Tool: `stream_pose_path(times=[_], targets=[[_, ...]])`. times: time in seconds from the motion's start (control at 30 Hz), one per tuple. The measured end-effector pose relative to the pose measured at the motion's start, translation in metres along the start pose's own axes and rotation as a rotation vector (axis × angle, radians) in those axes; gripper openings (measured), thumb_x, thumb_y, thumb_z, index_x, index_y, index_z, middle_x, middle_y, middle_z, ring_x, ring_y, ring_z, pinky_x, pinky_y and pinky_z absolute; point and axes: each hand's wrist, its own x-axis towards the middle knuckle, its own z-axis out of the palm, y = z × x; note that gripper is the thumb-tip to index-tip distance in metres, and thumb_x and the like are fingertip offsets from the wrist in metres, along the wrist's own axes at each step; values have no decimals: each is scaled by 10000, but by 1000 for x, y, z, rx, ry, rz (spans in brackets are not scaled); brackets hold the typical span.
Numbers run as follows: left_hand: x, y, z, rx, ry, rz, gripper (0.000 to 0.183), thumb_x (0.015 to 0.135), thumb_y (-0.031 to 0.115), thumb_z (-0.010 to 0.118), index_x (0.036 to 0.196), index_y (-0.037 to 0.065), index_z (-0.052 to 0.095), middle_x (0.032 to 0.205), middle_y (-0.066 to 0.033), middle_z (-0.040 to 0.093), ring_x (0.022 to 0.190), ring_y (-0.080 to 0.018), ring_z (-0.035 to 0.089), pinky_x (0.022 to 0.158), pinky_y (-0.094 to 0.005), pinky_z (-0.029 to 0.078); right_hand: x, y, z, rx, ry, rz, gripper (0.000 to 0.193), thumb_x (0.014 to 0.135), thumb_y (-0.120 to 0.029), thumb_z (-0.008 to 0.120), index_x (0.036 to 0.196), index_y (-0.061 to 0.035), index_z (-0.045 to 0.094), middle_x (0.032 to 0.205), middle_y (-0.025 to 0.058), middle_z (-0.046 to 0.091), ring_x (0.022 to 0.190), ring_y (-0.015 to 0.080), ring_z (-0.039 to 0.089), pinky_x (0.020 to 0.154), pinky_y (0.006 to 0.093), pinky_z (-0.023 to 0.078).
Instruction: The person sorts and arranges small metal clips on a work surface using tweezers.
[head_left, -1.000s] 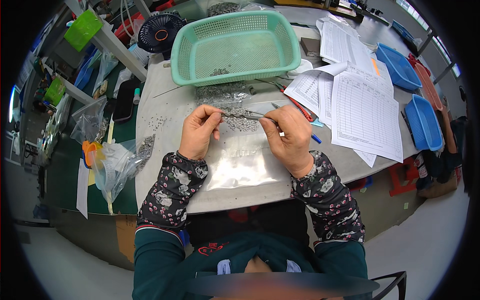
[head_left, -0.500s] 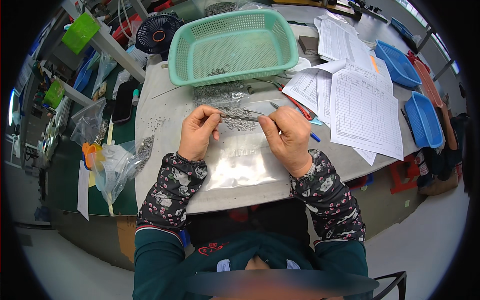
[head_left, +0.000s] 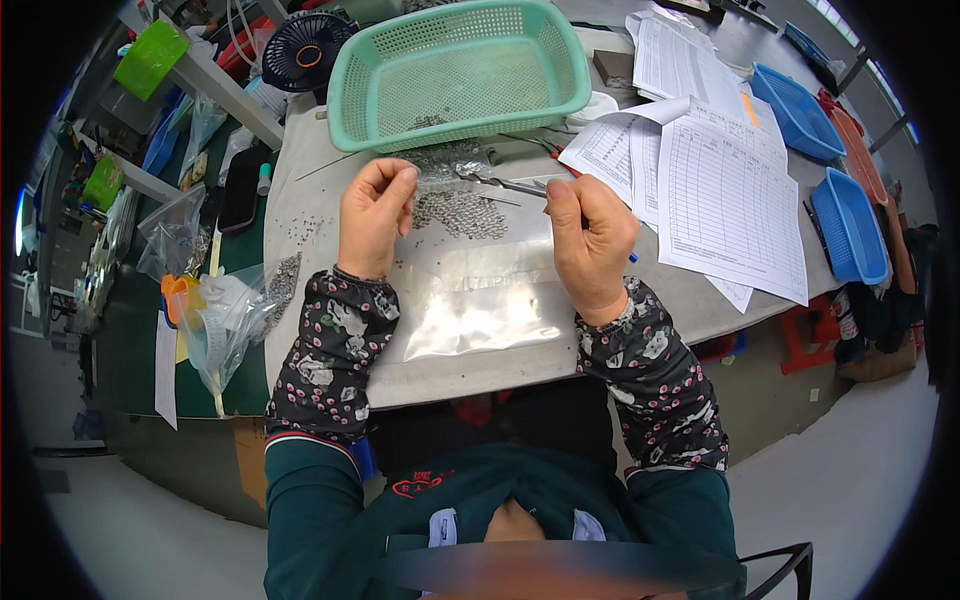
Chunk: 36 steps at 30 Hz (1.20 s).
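The right hand [head_left: 595,238] is curled around a thin metal tool [head_left: 515,184]. The left hand [head_left: 374,215] pinches finger to thumb (I can't tell if it holds anything). Past them, many small metal bits [head_left: 462,215] lie loose on the table [head_left: 300,190], so plenty looks left.

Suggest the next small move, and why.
Perhaps lower the left hand to the small metal pieces: they lie close by, and the right hand's twisted metal tool stands clear of the left fingertips. Whether those pinch anything is unclear.
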Motion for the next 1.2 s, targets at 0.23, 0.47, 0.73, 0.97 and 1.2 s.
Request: stream_pose_path(times=[0.23,0.47,0.73,0.97,1.2], targets=[[77,8,3,972,256,403,136,778,138,644,790,12,595,723,-52,588,639,-158,566,603,-278,449,-4,12,-10,10,40,0,310,813,-111,621,575,-8,451,509,81,400,440,222,364,429,319,282],[31,-6,42,909,67,532,68,769,69,615,817,24,601,753,-73,556,635,-205,551,601,-302,441,-7,18,-27,-34,12,-15,269,862,-126,582,640,12,520,557,27,490,490,88,400,449,228,315],[-29,-36,62,1011,-232,91,107,713,129,642,772,41,638,804,-82,533,769,-242,557,678,-326,450,-8,15,-30,-1,15,-22,255,856,-121,587,647,11,523,563,28,495,490,93,406,451,230,318],[-26,-35,65,1026,-176,100,113,711,156,645,753,53,631,827,-82,538,791,-259,562,691,-354,455,-3,8,-19,9,20,-26,239,831,-96,599,630,5,517,546,57,471,470,158,411,444,275,318],[-33,-13,26,990,-233,291,126,747,110,602,821,27,545,807,-98,493,761,-267,543,663,-342,446,-4,-19,12,-17,-10,7,224,797,-60,618,621,-1,493,531,76,433,461,204,406,445,310,307]])
